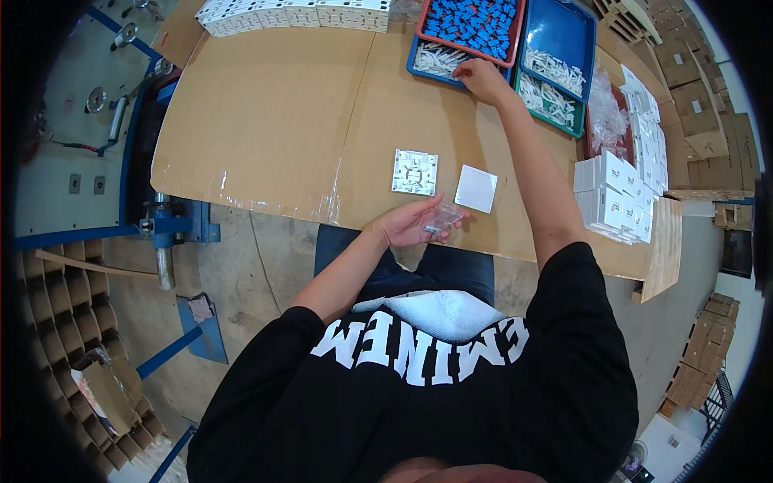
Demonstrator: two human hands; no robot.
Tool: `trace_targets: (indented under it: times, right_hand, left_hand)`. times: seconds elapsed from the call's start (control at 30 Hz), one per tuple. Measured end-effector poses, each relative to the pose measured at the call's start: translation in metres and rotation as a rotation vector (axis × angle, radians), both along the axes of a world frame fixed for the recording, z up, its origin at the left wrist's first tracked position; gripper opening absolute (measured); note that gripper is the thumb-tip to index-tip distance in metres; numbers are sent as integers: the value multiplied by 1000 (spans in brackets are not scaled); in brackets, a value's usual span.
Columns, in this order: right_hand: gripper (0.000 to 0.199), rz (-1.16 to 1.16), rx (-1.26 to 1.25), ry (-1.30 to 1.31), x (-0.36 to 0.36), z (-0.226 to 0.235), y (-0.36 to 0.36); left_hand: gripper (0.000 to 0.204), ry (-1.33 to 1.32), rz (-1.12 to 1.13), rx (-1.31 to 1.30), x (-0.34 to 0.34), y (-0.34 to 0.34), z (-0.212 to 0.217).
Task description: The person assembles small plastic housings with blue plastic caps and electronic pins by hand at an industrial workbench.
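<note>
Clear plastic bag (444, 216) lies in the left hand (407, 223).

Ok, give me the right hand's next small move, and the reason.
Probably lift a white part toward the clear plastic bag: the right hand is at the blue tray of such parts, and the left hand holds the bag, where a small pale piece shows.
</note>
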State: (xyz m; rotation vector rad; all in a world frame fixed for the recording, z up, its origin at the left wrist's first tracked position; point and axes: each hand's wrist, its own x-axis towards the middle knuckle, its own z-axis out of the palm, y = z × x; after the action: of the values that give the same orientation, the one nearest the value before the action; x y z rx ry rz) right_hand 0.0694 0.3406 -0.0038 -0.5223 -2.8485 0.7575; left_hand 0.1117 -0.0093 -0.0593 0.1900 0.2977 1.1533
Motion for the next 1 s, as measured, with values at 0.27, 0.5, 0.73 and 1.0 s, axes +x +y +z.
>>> trace_targets:
  times: [0.27,0.5,0.73,1.0]
  right_hand:
    - [19,175,81,-148,-10,9,19]
    - [18,-101,-530,382,50,41,-47]
    - [17,-157,-896,243,175,44,-185]
    - [10,-71,-579,-66,194,56,-207]
  left_hand:
    - [74,-43,3,7,1,2,-3]
    - [70,-16,85,-75,3,-7,-5]
    - [76,82,96,3,5,0,0]
    - [65,136,106,36,5,-6,-7]
